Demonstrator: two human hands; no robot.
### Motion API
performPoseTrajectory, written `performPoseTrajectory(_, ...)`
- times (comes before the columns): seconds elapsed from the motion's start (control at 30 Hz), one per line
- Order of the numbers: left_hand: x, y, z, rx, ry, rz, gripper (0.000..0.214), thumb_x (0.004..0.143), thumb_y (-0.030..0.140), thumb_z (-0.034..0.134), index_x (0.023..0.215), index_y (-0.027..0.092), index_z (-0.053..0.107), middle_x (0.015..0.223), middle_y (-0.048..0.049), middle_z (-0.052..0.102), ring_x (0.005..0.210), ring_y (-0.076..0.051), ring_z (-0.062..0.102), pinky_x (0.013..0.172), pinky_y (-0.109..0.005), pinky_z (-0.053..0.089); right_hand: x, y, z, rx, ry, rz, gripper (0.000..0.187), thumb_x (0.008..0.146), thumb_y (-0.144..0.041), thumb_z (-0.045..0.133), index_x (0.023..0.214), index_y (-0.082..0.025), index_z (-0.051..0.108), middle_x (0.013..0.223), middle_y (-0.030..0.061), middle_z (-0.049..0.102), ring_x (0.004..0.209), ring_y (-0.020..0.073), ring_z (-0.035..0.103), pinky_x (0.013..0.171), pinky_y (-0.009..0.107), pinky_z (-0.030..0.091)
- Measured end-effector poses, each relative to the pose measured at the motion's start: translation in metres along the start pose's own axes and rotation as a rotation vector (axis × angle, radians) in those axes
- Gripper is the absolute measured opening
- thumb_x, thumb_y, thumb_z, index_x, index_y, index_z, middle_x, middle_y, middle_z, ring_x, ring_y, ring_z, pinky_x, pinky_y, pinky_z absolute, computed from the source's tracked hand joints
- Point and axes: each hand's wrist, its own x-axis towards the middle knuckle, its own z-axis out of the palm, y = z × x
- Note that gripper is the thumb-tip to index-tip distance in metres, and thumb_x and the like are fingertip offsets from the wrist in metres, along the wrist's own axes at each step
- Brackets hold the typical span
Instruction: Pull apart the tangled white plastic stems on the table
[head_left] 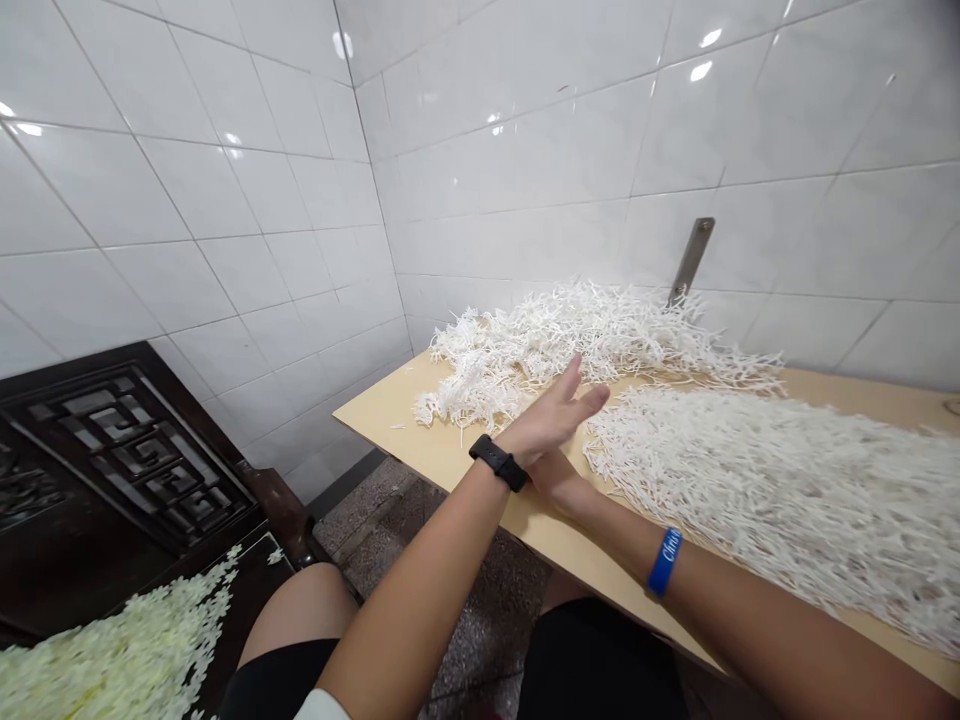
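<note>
My left hand (553, 412), with a black watch at the wrist, is held out over the table with fingers stretched and apart, and nothing shows in it. My right hand (561, 482), below a blue wristband, lies partly behind it; the two overlap near the wrist and the right fingers are hidden. Just beyond my left hand is a tangled heap of thin white branching strands (600, 325). To the right of both hands spreads a flatter, combed-looking layer of similar white strands (772, 490).
The light wooden tabletop (382, 410) meets a tiled wall, where a metal bracket (691, 260) stands up behind the heap. At left, a dark carved wooden chair (142, 450) holds a pile of pale yellow-green flower-shaped pieces (127, 650). My knees are under the table edge.
</note>
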Motion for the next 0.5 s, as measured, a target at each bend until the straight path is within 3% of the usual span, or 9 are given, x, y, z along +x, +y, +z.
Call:
performPoseTrajectory(0.07, -0.001, 0.002, -0.006, 0.224, 0.070, 0.107, 0.046, 0.081, 0.043, 0.065, 0.124, 0.026, 0.060, 0.143, -0.0085, 0.050, 0.131, -0.027, 0.045, 0.109, -0.042, 0.036, -0.001, -0.001, 0.000, 0.030, 0.013, 0.022, 0.040, 0.074, -0.055, 0.066, 0.066, -0.019, 0.052, 0.059, 0.0025, 0.056, 0.050, 0.0122, 0.045, 0.046, 0.027, 0.035)
performPoseTrajectory(0.13, -0.011, -0.004, -0.029, 0.373, 0.330, 0.179, 0.035, 0.089, 0.044, 0.052, 0.112, 0.022, 0.067, 0.128, -0.0109, 0.062, 0.121, -0.026, 0.054, 0.104, -0.041, 0.040, -0.001, -0.004, 0.001, 0.079, -0.020, 0.046, 0.042, 0.073, -0.057, 0.066, 0.066, -0.018, 0.052, 0.060, 0.0020, 0.056, 0.047, 0.0106, 0.043, 0.044, 0.026, 0.035)
performPoseTrajectory(0.17, -0.018, -0.010, -0.042, 0.418, 0.447, 0.171, 0.035, 0.091, 0.043, 0.048, 0.106, 0.019, 0.069, 0.118, -0.0122, 0.067, 0.114, -0.025, 0.058, 0.100, -0.040, 0.043, -0.001, -0.006, 0.001, 0.098, -0.039, 0.050, 0.043, 0.073, -0.058, 0.065, 0.068, -0.018, 0.053, 0.061, 0.0015, 0.056, 0.046, 0.0099, 0.043, 0.044, 0.026, 0.036)
performPoseTrajectory(0.23, -0.036, -0.025, -0.064, 0.449, 0.540, 0.063, 0.036, 0.089, 0.044, 0.050, 0.101, 0.016, 0.069, 0.109, -0.0124, 0.070, 0.103, -0.024, 0.062, 0.094, -0.039, 0.046, 0.000, -0.008, 0.003, 0.108, -0.058, 0.055, 0.043, 0.073, -0.059, 0.065, 0.070, -0.018, 0.053, 0.064, 0.0006, 0.057, 0.046, 0.0091, 0.043, 0.043, 0.025, 0.036)
performPoseTrajectory(0.3, -0.054, -0.041, -0.072, 0.341, 0.481, -0.090, 0.041, 0.086, 0.050, 0.053, 0.097, 0.014, 0.070, 0.103, -0.0129, 0.071, 0.096, -0.024, 0.064, 0.086, -0.036, 0.050, 0.000, -0.009, 0.003, 0.071, -0.063, 0.045, 0.043, 0.074, -0.058, 0.065, 0.069, -0.017, 0.053, 0.062, -0.0005, 0.055, 0.047, 0.0091, 0.044, 0.044, 0.024, 0.036)
performPoseTrajectory(0.37, -0.064, -0.054, -0.066, 0.220, 0.371, -0.168, 0.045, 0.083, 0.054, 0.055, 0.084, 0.012, 0.071, 0.088, -0.0113, 0.072, 0.086, -0.022, 0.065, 0.080, -0.032, 0.051, 0.000, -0.008, 0.003, 0.037, -0.059, 0.012, 0.042, 0.076, -0.057, 0.065, 0.067, -0.017, 0.053, 0.058, -0.0021, 0.051, 0.048, 0.0094, 0.044, 0.045, 0.024, 0.035)
performPoseTrajectory(0.43, -0.067, -0.063, -0.053, 0.132, 0.329, -0.156, 0.043, 0.079, 0.053, 0.060, 0.073, 0.012, 0.070, 0.075, -0.0079, 0.070, 0.078, -0.020, 0.065, 0.075, -0.030, 0.052, 0.000, -0.005, 0.003, 0.024, -0.055, -0.017, 0.041, 0.077, -0.055, 0.063, 0.066, -0.018, 0.051, 0.055, -0.0036, 0.047, 0.049, 0.0099, 0.043, 0.047, 0.025, 0.036)
performPoseTrajectory(0.5, -0.064, -0.068, -0.043, 0.029, 0.387, -0.134, 0.035, 0.076, 0.046, 0.066, 0.071, 0.011, 0.068, 0.071, -0.0052, 0.068, 0.071, -0.017, 0.064, 0.071, -0.027, 0.052, -0.001, -0.003, 0.003, 0.016, -0.054, -0.026, 0.039, 0.077, -0.054, 0.062, 0.068, -0.019, 0.049, 0.057, -0.0036, 0.047, 0.051, 0.0110, 0.045, 0.049, 0.025, 0.038)
